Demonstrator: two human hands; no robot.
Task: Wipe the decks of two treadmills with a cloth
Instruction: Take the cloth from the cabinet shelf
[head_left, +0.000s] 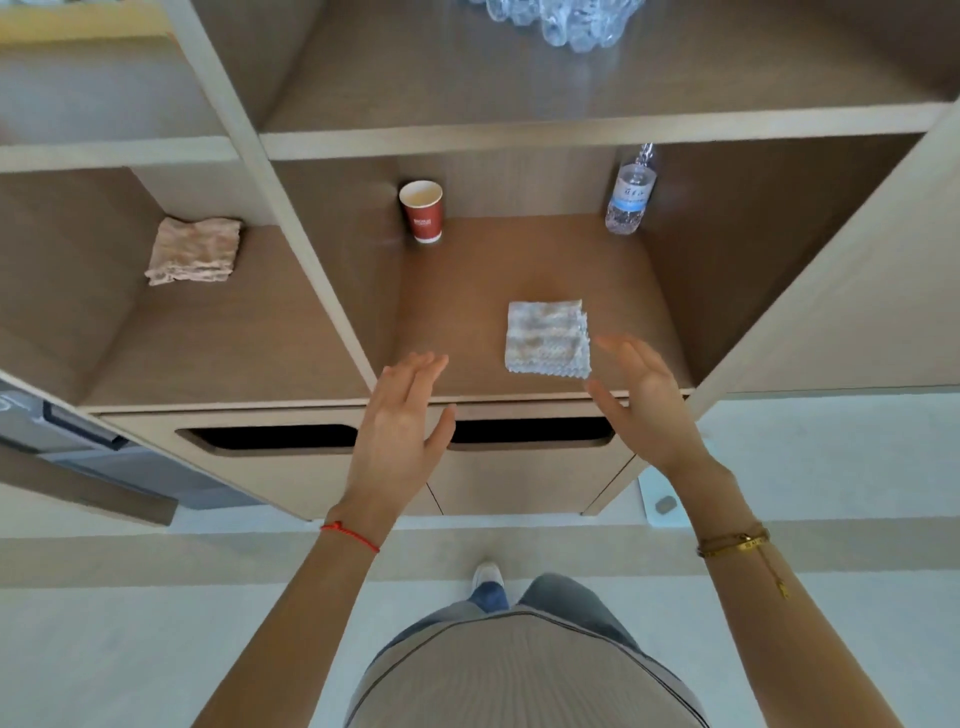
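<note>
1. So I'm standing at the shelf unit (519, 136) and honestly the real job isn't started. No treadmill anywhere in my view, so no way to say either deck has seen a wipe. I'd count both as left to do.

2. The cloth (546, 336) I'm after is folded into a neat square, lying flat near the front edge of the middle cubby. Nothing is touching it.

3. My left hand (402, 423) is out in front of the cubby edge, fingers straight and spread a bit, holding nothing. It's well to the left of the cloth.

4. My right hand (641, 392) is just beside the cloth's near right corner, palm turned inward, fingers relaxed and empty. Looks very close to that corner, but from this angle I can't swear whether a fingertip brushes it.

5. Other stuff in the same cubby: a red paper cup (422, 210) at the back left and a water bottle (630, 196) at the back right, both upright and well clear of the cloth.

6. There's a second cloth (195, 251), pinkish, folded in the cubby to the left.

7. So: grab the cloth, find the treadmills, then wipe two decks. Basically everything's ahead.
</note>
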